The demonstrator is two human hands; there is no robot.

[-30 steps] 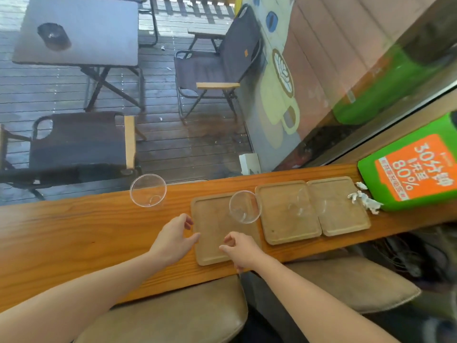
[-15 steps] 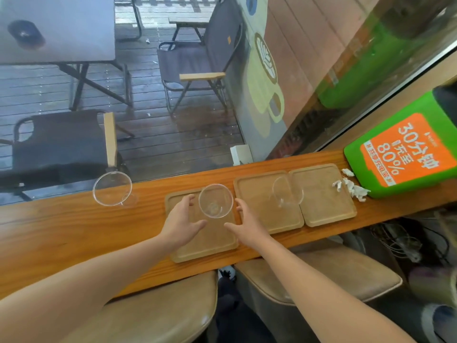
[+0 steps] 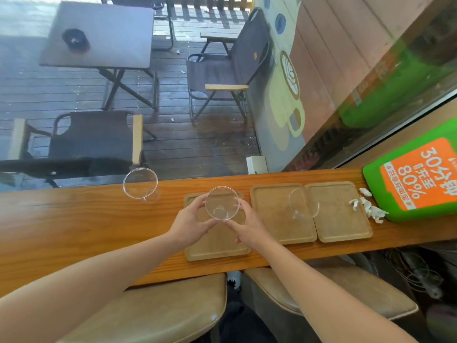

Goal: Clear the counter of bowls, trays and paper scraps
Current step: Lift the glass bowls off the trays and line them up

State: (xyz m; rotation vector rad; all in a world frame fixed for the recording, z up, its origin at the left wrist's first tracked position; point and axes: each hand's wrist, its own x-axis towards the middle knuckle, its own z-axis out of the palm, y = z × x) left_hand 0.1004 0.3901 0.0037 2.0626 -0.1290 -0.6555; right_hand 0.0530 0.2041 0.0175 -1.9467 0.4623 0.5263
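Both hands cupped a round clear glass bowl over the left rectangular wooden tray on the glossy orange-brown wooden counter: the left hand and right hand curled against its smooth sides. Crumpled white paper scraps lay beside the right tray.

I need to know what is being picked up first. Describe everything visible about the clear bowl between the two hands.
The clear round bowl looks like transparent glass or plastic, with a wide circular rim and a small round base seen through it. It looks empty and sits upright or slightly tilted over the far part of the leftmost light wooden tray. The left hand cups its left side and the right hand its right side, fingers on the wall. Whether it is lifted or resting cannot be told.
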